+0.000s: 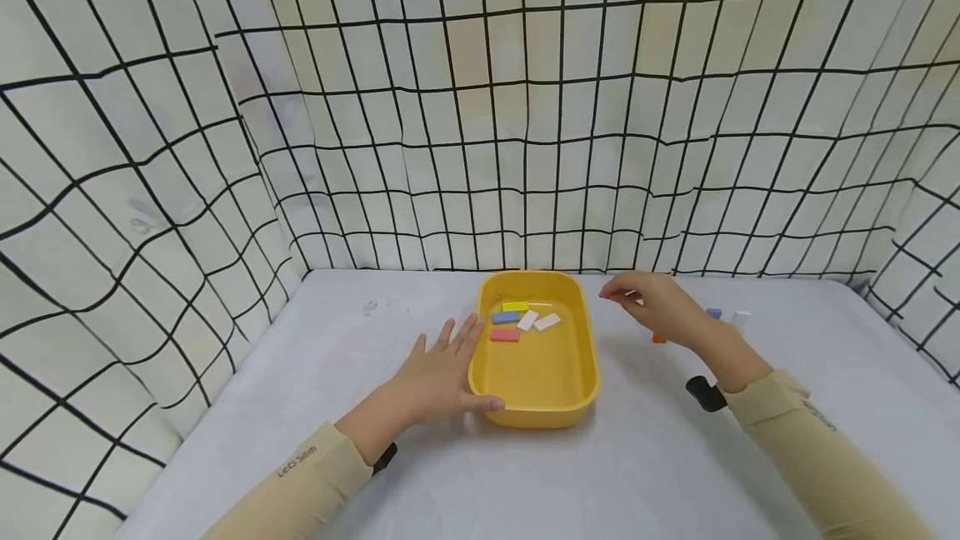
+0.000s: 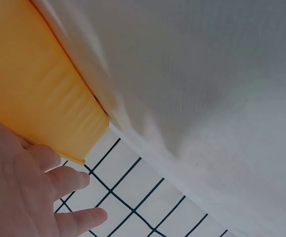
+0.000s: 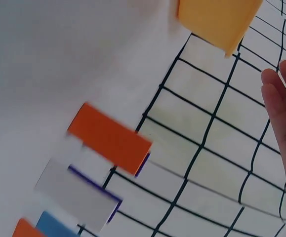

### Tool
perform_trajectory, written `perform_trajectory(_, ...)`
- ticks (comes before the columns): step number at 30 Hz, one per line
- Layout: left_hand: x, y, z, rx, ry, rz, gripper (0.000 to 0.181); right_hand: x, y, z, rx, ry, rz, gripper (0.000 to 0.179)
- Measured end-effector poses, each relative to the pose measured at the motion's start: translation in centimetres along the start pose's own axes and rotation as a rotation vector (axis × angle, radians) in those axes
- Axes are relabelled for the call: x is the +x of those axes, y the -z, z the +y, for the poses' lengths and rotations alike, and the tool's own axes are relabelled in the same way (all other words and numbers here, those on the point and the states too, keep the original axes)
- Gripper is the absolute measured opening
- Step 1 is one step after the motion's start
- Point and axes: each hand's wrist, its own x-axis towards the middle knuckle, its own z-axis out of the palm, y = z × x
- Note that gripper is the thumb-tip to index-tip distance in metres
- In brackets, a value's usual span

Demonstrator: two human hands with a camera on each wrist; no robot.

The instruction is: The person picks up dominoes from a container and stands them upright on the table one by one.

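Observation:
A yellow plastic tub [image 1: 536,373] stands on the white table. Inside it, toward the far end, lie small flat blocks: a yellow one [image 1: 515,306], a blue one [image 1: 505,317], a pinkish-red one [image 1: 504,335] and two white ones [image 1: 547,322]. My left hand [image 1: 438,369] rests along the tub's left rim, fingers spread and thumb over the near corner. Past the tub's right side, my right hand [image 1: 656,304] hovers with extended fingers and no block visible in them. Below it in the right wrist view are an orange block [image 3: 110,138] and a white block [image 3: 78,192].
Beyond my right wrist a blue block [image 1: 714,313] and another white block [image 1: 741,319] sit on the table [image 1: 637,473], partly hidden by the arm. A black grid over white cloth [image 1: 525,115] walls the back and both sides.

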Motion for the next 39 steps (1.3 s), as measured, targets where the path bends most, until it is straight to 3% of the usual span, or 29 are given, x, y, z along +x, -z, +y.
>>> perform_trajectory(7, 0.1, -0.2, -0.1, 0.031, -0.004, 0.012, 0.120, 2.5, -1.9, -0.8, 0.009, 0.054, -0.029, 0.022)
perform_trajectory(18, 0.0, -0.2, -0.2, 0.038, 0.004, 0.014, 0.121, 5.2, -4.4, -2.4, 0.013, 0.097, -0.208, 0.021)
perform_trajectory(26, -0.1, -0.1, -0.1, 0.039, 0.005, -0.002, 0.120, 6.5, -5.8, -3.2, -0.047, 0.032, -0.367, 0.026)
perform_trajectory(39, -0.1, 0.1, 0.1, 0.042, 0.004, 0.003, 0.119, 7.6, -7.5, -3.2, -0.196, 0.002, -0.405, 0.022)
